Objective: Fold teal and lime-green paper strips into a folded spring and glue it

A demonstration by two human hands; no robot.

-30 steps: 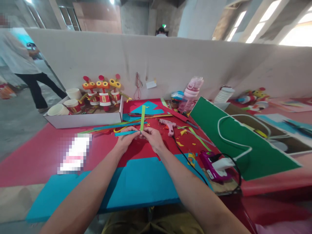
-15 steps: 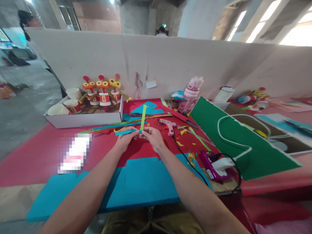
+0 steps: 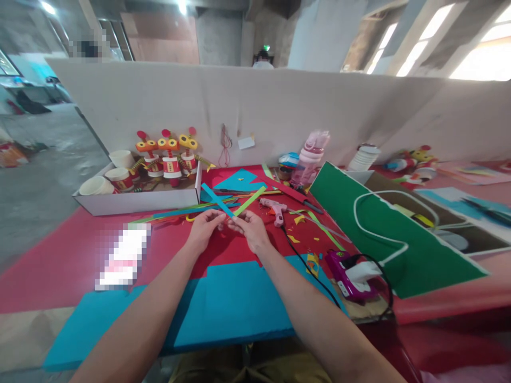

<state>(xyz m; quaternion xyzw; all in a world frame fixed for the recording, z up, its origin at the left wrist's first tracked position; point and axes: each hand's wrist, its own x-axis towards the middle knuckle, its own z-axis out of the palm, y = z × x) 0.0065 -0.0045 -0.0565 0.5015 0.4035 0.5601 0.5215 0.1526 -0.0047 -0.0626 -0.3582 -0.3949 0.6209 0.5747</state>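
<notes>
The blue strip [image 3: 216, 199] has swung from pointing left to up-left, and the green strip [image 3: 251, 200] now leans right. Above the bench [image 3: 159, 242], they meet in a V, pinched by the right hand's [image 3: 252, 229] fingers; the left hand's [image 3: 204, 230] fingers curl close beside, their grip unclear.

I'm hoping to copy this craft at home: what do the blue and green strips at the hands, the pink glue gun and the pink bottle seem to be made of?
Blue strip and green strip: probably matte paper or thin card, being flat, narrow and evenly coloured.
Glue gun: likely smooth moulded plastic, judging by its rounded one-colour body.
Bottle: translucent, tinted; probably plastic.
</notes>
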